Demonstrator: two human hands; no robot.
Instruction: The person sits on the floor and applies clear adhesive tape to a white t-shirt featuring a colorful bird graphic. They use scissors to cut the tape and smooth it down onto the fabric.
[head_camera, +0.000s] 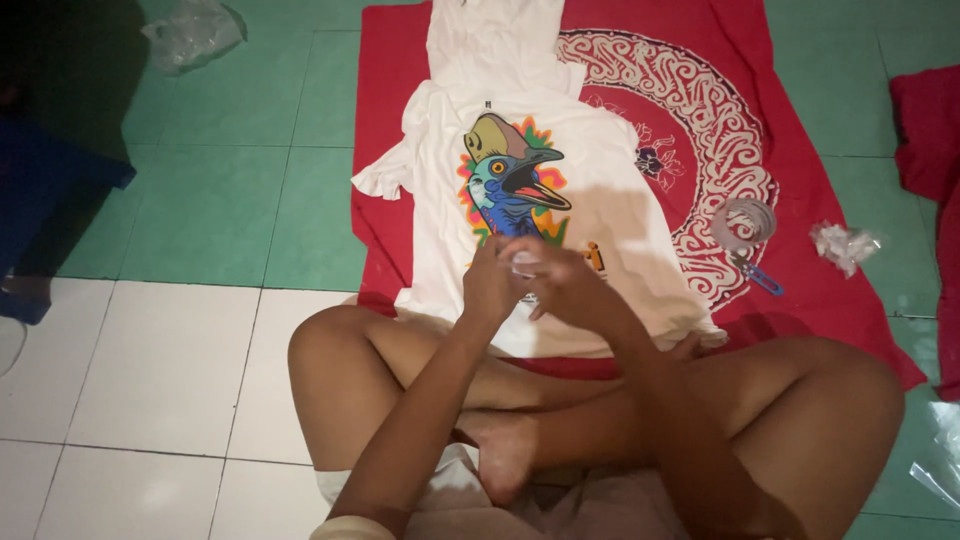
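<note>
A white T-shirt (520, 130) with a colourful bird-head print lies flat on a red patterned cloth (730, 120) on the floor in front of my crossed legs. My left hand (490, 285) and my right hand (565, 280) meet over the shirt's lower edge. Together they hold a small pale, clear object (524, 263) between the fingers; its exact kind is too small to tell.
A roll of clear tape (744, 222) and a small blue-handled tool (757, 275) lie on the red cloth at right. Crumpled plastic (843, 243) sits beside them, another plastic bag (193, 32) at top left. Red fabric (930, 130) lies far right, a dark blue object (45, 190) far left.
</note>
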